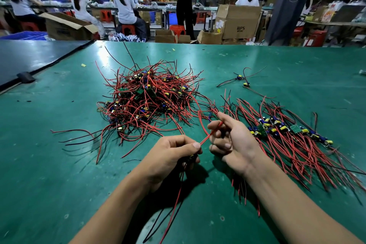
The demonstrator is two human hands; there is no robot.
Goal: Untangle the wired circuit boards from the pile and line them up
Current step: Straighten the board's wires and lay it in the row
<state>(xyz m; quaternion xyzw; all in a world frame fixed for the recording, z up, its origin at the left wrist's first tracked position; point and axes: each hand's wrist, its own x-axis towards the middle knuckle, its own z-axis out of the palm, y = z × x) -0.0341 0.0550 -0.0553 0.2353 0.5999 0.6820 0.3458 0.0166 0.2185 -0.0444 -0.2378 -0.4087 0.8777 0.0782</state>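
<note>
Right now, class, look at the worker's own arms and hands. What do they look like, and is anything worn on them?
The left hand and right hand are bare, with no gloves, rings or finger covers. Both forearms are also uncovered as far as the picture shows, with no sleeves, watch or wristband. The nails in view are short and unpainted.

Tangled pile (146,101) centre; aligned row (287,132) right; one board (191,157), seemingly, held.

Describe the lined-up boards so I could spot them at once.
Start on the green table. Right of the big tangled pile, beside the right hand, lies a row of boards. Unlike the pile, its wires run parallel.
</note>
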